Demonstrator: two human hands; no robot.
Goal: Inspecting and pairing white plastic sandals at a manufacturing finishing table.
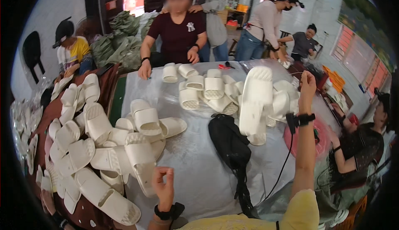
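Observation:
My left hand (163, 185) is closed, its fingers curled in beside the heel of a white slide slipper (139, 155) at the pile's near edge. Whatever it may hold is hidden. Raised over the table's right side, my right hand (307, 86) is also closed, with fingertips pinched together. A faint thin line shows near its fingertips, too fine to name. Left of that hand, a large white slipper (254, 99) lies against other slippers. A band with a small black device (293, 122) is strapped round my right wrist, and a cable hangs from it.
White slippers (110, 159) heap up on the left; more slippers (208, 86) lie at the table's far middle. A black bag (228, 140) with a strap, a pink coil (293, 140) and red-handled scissors (225, 65) rest on the table (187, 184). Several people (176, 32) surround it.

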